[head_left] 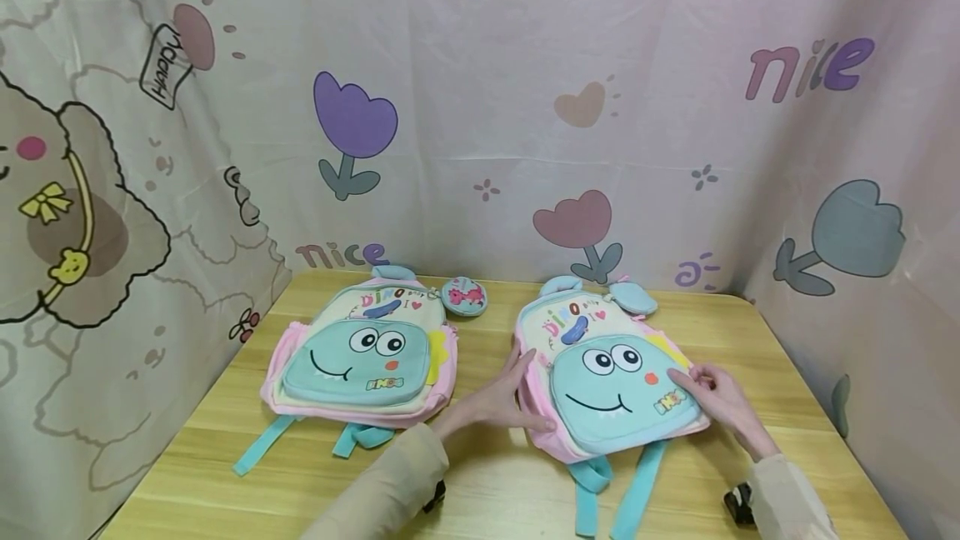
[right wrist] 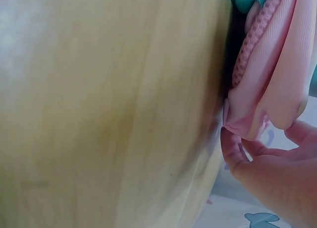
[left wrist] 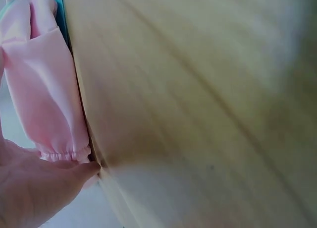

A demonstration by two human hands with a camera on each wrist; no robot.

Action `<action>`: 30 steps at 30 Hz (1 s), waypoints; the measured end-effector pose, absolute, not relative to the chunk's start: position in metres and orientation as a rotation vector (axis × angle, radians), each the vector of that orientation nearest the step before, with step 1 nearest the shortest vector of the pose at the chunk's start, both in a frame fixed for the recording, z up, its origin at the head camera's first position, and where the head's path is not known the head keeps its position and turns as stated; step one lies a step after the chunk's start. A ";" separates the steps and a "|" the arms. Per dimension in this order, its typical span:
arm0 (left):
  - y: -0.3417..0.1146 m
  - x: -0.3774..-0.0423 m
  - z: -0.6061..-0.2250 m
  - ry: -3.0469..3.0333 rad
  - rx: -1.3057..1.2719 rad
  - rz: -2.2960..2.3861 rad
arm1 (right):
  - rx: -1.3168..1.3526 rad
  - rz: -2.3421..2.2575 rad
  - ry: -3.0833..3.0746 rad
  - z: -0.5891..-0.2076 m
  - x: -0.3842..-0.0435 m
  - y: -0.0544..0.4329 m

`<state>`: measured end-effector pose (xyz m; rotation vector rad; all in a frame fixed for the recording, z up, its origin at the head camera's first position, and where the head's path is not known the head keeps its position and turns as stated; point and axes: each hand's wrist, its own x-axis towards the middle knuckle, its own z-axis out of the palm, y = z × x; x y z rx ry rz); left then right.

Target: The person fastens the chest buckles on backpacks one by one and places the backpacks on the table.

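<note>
Two small child's backpacks with smiling dinosaur faces lie face up side by side on the wooden table. The right backpack (head_left: 622,394) is between both hands. My left hand (head_left: 506,398) rests along its pink left side with fingers and thumb spread, close to the elastic-edged side pocket (left wrist: 47,89). At its right edge my right hand (head_left: 720,398) pinches the fabric, thumb on the turquoise front and fingers at the pink side panel (right wrist: 267,84). Turquoise straps (head_left: 637,494) trail from its lower end toward me. The left backpack (head_left: 356,365) lies untouched.
A round pendant pouch (head_left: 464,297) hangs off the left backpack, and another pouch (head_left: 633,298) off the right one. A printed curtain (head_left: 480,107) stands behind and beside the table (head_left: 217,440). Black wrist devices (head_left: 740,505) show at the sleeves.
</note>
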<state>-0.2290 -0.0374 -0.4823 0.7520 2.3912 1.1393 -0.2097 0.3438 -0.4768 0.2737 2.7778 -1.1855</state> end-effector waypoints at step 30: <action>-0.047 -0.248 -0.483 2.297 0.780 1.297 | 0.329 -1.749 2.295 -0.477 -0.204 0.347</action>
